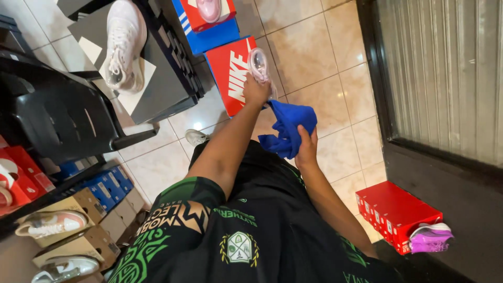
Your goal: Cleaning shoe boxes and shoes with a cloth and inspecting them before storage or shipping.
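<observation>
Pale pink shoe (259,64) gripped at its near end by left hand (256,91), long axis pointing far, over the red shoebox (230,73). Blue cloth (287,127) bunched tight in right hand (306,148), just right and near of the shoe, closest to its sole.

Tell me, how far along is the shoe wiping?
In hand: the left hand holds a pink shoe and the right hand grips a blue cloth. Several shoes already sit on boxes, such as the white shoe. Whether those are wiped cannot be told.
</observation>
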